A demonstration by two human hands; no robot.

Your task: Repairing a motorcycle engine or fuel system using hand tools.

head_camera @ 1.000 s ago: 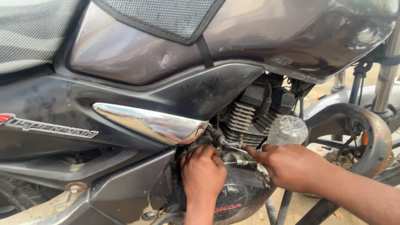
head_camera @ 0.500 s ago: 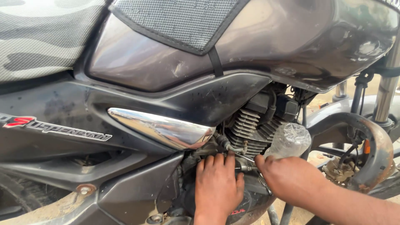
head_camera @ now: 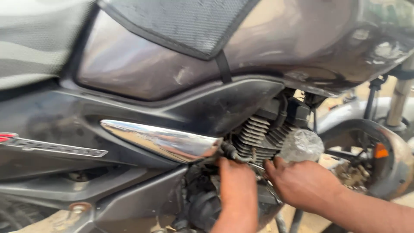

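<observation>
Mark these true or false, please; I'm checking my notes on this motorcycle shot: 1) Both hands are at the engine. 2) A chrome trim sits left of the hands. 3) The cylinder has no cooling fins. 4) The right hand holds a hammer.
1) True: the left hand and right hand are both at the engine.
2) True: the chrome trim lies left of them.
3) False: the cylinder shows ribbed fins.
4) False: no hammer is visible; the right hand reaches into the engine beside a clear, crinkled plastic object.
</observation>
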